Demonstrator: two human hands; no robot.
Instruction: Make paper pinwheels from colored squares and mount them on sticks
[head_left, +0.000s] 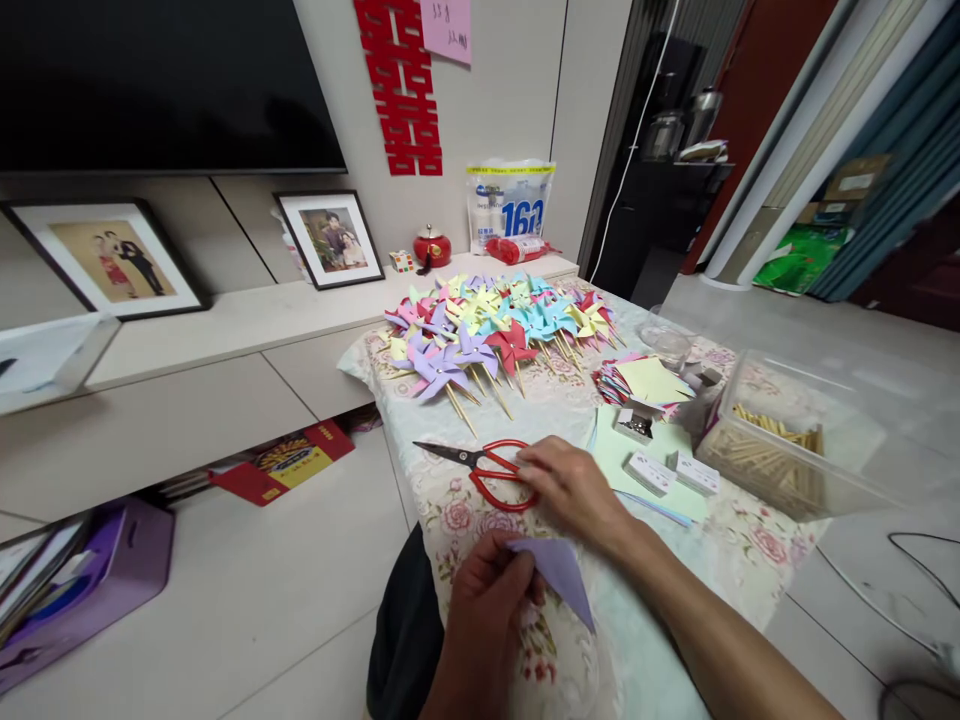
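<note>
Floral-clothed counter (480, 520) heaped with paper pinwheels (495, 325), beside a pale TV ledge (247, 320). Left hand (484, 600) grip pinching folded purple paper (562, 572). Right hand (574, 490) grip loose upon red scissors (491, 468).

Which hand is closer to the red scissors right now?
Right. The right hand rests on the scissors' handles; the left hand is nearer the table edge, holding purple paper.

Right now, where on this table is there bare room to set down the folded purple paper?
Bare floral tablecloth lies between the red-handled scissors and the paper pinwheel pile; another patch sits right of the folded purple paper, near the table's front edge. Around the clear plastic box of wooden sticks it is crowded.
</note>
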